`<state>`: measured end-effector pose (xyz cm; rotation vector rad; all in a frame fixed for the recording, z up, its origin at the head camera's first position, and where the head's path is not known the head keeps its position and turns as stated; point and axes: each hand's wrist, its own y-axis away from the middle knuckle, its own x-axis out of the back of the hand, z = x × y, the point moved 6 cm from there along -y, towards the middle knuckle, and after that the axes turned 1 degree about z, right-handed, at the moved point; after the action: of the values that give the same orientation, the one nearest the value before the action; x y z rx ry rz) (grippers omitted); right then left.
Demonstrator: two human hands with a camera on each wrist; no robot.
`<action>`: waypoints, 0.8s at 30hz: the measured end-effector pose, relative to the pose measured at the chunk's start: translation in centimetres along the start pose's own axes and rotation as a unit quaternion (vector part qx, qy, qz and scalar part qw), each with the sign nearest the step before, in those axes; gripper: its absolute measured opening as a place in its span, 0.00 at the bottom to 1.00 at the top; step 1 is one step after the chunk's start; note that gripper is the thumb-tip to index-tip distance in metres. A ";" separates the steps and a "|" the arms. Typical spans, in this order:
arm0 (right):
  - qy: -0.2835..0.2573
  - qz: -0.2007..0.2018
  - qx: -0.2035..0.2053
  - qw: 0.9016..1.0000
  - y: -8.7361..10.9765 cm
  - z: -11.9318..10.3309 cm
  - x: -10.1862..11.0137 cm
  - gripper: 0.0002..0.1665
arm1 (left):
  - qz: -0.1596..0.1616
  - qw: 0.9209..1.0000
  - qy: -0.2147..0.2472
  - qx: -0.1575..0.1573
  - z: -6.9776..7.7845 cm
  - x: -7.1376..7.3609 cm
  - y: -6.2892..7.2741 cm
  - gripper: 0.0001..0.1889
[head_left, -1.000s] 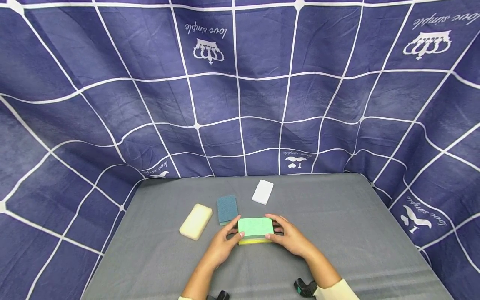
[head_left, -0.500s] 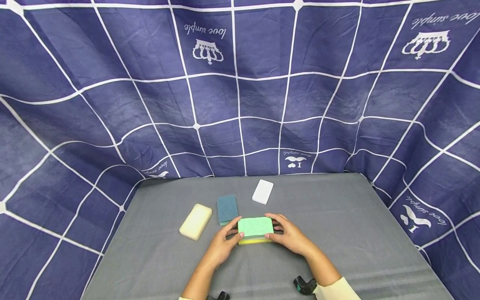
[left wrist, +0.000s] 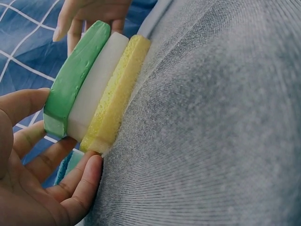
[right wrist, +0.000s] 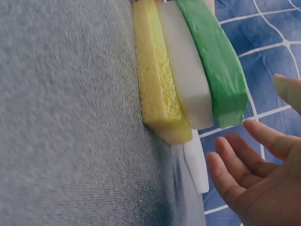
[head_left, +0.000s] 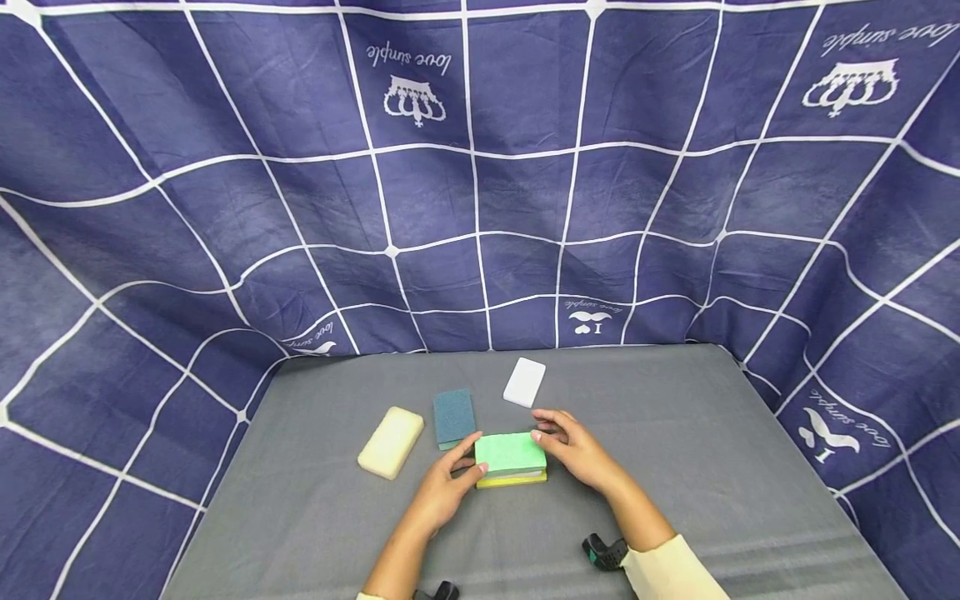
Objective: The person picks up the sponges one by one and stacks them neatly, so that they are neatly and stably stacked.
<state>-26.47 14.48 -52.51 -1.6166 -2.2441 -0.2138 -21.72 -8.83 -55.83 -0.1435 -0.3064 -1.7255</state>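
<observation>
A stack stands on the grey cloth: a yellow sponge (head_left: 513,481) at the bottom, a white sponge (left wrist: 96,89) in the middle and a green sponge (head_left: 512,452) on top. My left hand (head_left: 441,492) holds the stack's left end, thumb at the green sponge's front corner and index finger at its back corner. In the left wrist view its other fingers reach down along the ends of the layers. Off the right end, my right hand (head_left: 581,454) has its fingers spread and holds nothing, its thumb tip close to the green sponge's corner.
A blue scouring sponge (head_left: 453,418) lies just behind the left hand, with a cream sponge (head_left: 391,442) farther left. Toward the back lies a white sponge block (head_left: 524,382). A blue gridded curtain (head_left: 525,200) hangs around the back and sides of the cloth-covered table (head_left: 712,467).
My right hand has let go of the stack's right end and moved slightly up and away. The left hand and the stack stay in place.
</observation>
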 end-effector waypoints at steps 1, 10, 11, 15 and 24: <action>-0.002 0.001 -0.003 1.000 -0.2 0.1 0.1 0.30 | 0.000 1.000 0.000 0.002 0.0 0.0 0.0 0.33; 0.003 0.036 -0.031 0.999 -1.8 1.5 0.7 0.30 | -0.004 1.000 0.009 0.002 0.1 0.1 0.1 0.33; 0.005 0.037 -0.031 0.999 -1.9 1.6 0.7 0.30 | -0.004 1.000 0.011 0.001 0.1 0.1 0.1 0.33; 0.014 0.041 -0.037 0.998 -2.6 2.1 0.6 0.29 | 0.000 1.000 0.009 0.003 0.4 0.1 0.3 0.32; 0.049 0.052 -0.041 0.997 -4.0 2.9 0.6 0.29 | -0.002 1.000 0.020 0.003 0.4 0.2 0.5 0.33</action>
<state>-30.96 14.63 -54.59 -1.7202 -2.0975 -0.3545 -21.31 -8.98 -55.33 -0.1038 -0.2813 -1.7299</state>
